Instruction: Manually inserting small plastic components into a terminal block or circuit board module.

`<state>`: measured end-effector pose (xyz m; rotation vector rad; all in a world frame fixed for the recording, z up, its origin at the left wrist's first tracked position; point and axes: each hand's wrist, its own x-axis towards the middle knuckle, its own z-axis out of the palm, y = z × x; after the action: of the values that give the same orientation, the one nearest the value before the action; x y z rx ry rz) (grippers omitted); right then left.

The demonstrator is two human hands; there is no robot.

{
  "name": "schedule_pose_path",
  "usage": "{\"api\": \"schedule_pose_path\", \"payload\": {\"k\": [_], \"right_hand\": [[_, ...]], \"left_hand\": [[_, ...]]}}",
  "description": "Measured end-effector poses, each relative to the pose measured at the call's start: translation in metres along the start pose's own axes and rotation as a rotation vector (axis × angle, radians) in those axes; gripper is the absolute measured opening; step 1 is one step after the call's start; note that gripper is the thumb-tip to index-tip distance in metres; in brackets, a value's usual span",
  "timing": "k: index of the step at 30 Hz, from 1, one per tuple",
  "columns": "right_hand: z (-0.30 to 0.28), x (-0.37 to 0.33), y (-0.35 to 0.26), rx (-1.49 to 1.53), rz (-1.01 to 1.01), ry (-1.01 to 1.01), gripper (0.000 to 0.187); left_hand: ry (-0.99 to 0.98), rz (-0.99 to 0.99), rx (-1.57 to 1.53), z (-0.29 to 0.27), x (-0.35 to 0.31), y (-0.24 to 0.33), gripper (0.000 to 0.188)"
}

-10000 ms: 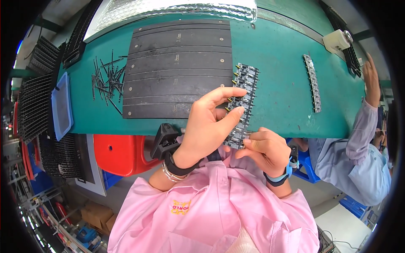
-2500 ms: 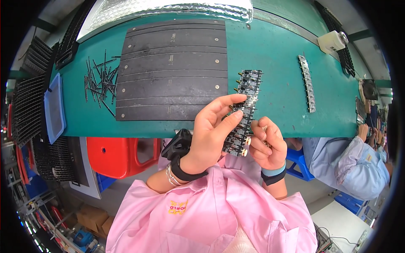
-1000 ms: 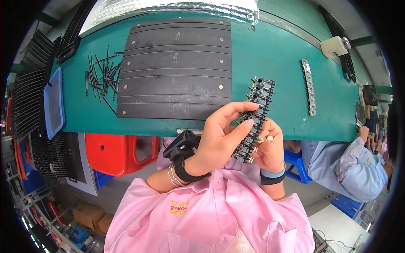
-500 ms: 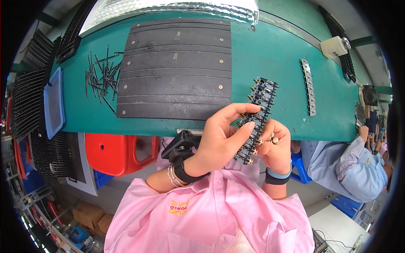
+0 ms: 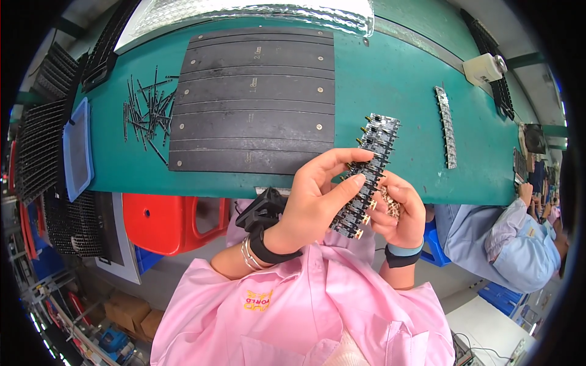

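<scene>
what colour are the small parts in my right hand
The small parts look pale gold, head view.

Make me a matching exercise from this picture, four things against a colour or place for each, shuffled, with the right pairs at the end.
Things:
1. Loose gold parts
2. Stool
3. Bottle
4. Black sticks

Colour or place:
A. Red
B. Piled left of the black plate
C. In the right hand
D. White

Pairs: 1-C, 2-A, 3-D, 4-B

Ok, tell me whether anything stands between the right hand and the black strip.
Nothing visible does: the right hand, holding small gold-coloured pieces, is close beside the right edge of the black strip pinched in the left hand. Contact is unclear.
</scene>
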<state>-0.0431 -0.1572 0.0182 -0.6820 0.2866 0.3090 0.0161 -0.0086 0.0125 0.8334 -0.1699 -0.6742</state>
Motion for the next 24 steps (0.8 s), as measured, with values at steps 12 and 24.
{"api": "schedule_pose_path", "payload": {"k": [12, 24], "right_hand": [[-0.001, 0.003, 0.007, 0.181, -0.124, -0.111, 0.018], [-0.008, 0.005, 0.012, 0.254, -0.1, -0.13, 0.015]], "left_hand": [[0.019, -0.03, -0.054, 0.0, -0.001, 0.002, 0.026], [0.017, -0.038, -0.054, -0.001, -0.001, 0.004, 0.026]]}}
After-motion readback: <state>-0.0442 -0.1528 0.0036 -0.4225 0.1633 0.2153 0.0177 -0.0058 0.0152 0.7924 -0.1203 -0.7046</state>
